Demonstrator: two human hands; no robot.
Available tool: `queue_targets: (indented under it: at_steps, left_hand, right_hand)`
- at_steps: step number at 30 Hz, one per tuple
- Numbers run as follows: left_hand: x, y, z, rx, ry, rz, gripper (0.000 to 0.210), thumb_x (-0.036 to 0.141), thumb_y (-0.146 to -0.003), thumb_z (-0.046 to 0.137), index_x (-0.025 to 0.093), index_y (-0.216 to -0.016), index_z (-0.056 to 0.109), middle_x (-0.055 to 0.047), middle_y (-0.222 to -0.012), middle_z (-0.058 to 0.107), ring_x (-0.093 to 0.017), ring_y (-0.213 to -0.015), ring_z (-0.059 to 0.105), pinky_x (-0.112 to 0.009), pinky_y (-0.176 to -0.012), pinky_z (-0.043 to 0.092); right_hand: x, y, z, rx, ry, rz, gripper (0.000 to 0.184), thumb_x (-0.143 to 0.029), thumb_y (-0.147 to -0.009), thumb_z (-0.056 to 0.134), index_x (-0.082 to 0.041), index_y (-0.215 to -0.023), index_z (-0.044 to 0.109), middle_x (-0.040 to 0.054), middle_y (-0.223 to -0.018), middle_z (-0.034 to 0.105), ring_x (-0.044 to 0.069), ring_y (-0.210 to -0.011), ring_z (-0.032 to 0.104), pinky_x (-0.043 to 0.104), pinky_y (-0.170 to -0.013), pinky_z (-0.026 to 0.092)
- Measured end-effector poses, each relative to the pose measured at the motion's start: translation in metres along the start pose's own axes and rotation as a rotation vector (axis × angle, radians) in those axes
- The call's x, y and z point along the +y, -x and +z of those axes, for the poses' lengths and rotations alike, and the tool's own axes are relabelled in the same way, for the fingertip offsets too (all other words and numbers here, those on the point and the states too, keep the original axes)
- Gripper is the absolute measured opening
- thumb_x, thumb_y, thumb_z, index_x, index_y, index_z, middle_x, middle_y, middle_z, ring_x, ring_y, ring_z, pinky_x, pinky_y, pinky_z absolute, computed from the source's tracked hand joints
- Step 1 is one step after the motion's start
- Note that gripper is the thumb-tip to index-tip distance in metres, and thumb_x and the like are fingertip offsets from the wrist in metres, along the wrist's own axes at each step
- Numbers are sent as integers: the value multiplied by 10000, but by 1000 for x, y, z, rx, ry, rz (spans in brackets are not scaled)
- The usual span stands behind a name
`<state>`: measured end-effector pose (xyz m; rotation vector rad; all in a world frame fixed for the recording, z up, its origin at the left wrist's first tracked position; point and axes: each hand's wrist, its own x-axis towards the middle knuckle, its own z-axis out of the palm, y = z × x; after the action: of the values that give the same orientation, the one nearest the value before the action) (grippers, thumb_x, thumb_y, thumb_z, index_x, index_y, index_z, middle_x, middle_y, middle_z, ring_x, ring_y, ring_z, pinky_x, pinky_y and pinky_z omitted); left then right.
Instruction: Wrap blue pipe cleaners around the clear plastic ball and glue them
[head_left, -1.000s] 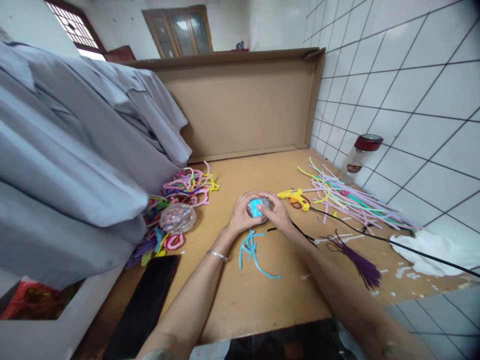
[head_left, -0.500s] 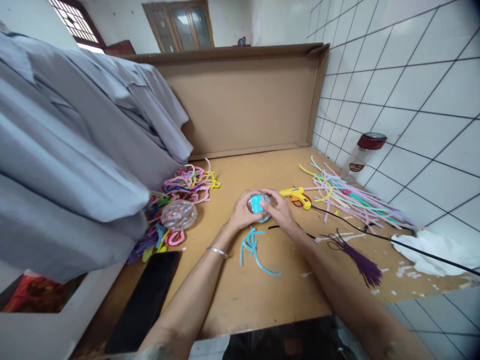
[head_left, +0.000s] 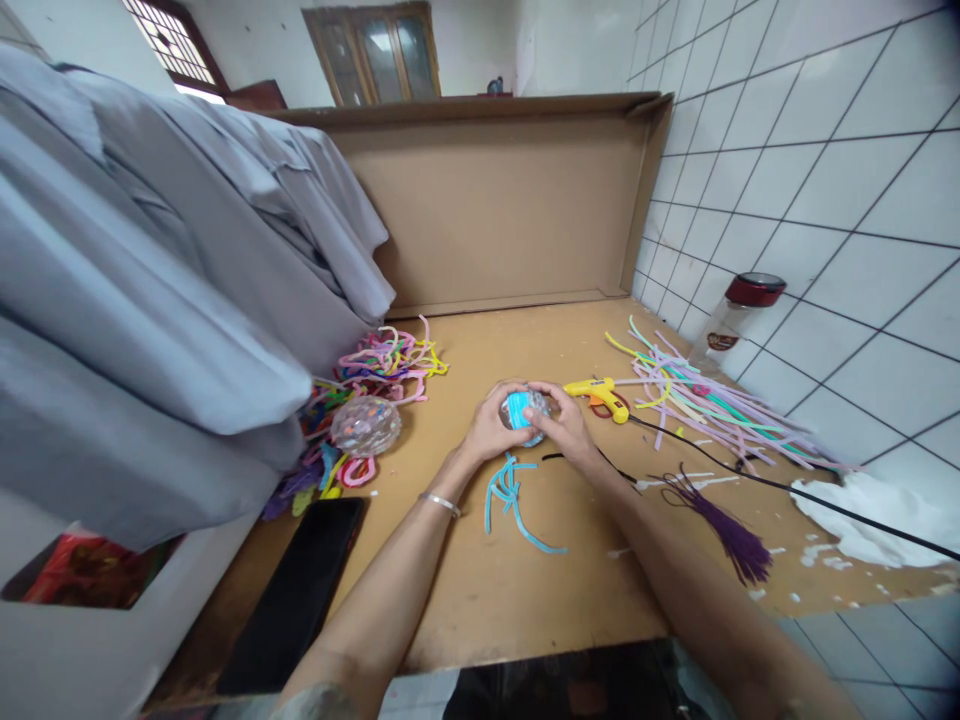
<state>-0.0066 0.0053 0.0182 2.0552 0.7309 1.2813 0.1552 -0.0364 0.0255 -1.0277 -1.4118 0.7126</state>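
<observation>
Both hands are wrapped round a clear, faceted plastic ball [head_left: 533, 436] with a bright blue band of strips on its upper face. My left hand [head_left: 491, 424] grips its left side, thumb along the near edge. On the right side my right hand [head_left: 564, 420] holds it, with the thumb pressed on the front near the blue strips. Just below the hands lie several loose blue pipe cleaners [head_left: 508, 495] on the table. A yellow glue gun [head_left: 600, 393] rests right beside my right hand, its black cord trailing off to the right.
At left are a tangle of coloured pipe cleaners [head_left: 390, 355], a second clear ball [head_left: 366, 426] and a black phone [head_left: 300, 590]. Straight pipe cleaners [head_left: 720, 405], a red-lidded bottle [head_left: 731, 320], a purple bundle [head_left: 731, 535] and white tissue [head_left: 870, 515] lie at right. Cardboard [head_left: 510, 210] stands behind.
The whole view has shifted slightly, so things appear a little farther right. Both hands keep the same hold on the ball; nothing else has visibly moved.
</observation>
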Motion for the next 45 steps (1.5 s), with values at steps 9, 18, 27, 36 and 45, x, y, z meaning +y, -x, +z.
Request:
queue_targets:
  at_steps: [9,18,27,36,45]
  left_hand:
    - [0,-1,-9,-67,-34,3,619,366,-644,878,223,-1186,615,-132,-1338,597,-311,-1270,578,-490,-1100,450]
    - [2,-3,-19,-146,23,-13,455,450,-849,629,223,-1243,628,-131,-1435,543,-325,-1379,495,-501,-1171,392]
    - [2,-10,-2,75,181,-191,300,476,-855,625,218,-963,733,-93,-1230,707,-287,-1200,639,-454,-1072,487]
    - [12,-17,4,263,473,-472,190,300,-588,732,173,-728,752,-72,-991,762,-233,-965,676,-332,-890,505]
    - [11,-18,2,235,515,-483,210,303,-554,736,167,-713,729,-50,-921,741,-194,-864,656,-300,-816,500]
  right_hand:
    - [2,-1,0,11,28,-28,384,-435,-737,729,-230,-1060,699,72,-1128,708,248,-1093,638,416,-1004,487]
    - [6,-3,-1,14,-44,6,408,-438,-720,738,-217,-1060,694,84,-1139,708,256,-1107,649,443,-1028,485]
    - [10,-4,-3,-19,-127,72,409,-410,-706,755,-224,-1065,692,78,-1151,692,248,-1101,648,427,-1007,505]
    - [12,-4,-2,-60,-138,24,403,-397,-708,776,-243,-1073,706,66,-1168,684,255,-1140,628,424,-1053,472]
    - [13,-4,2,-35,-139,1,395,-387,-695,778,-238,-1053,708,67,-1136,686,249,-1120,635,411,-1027,490]
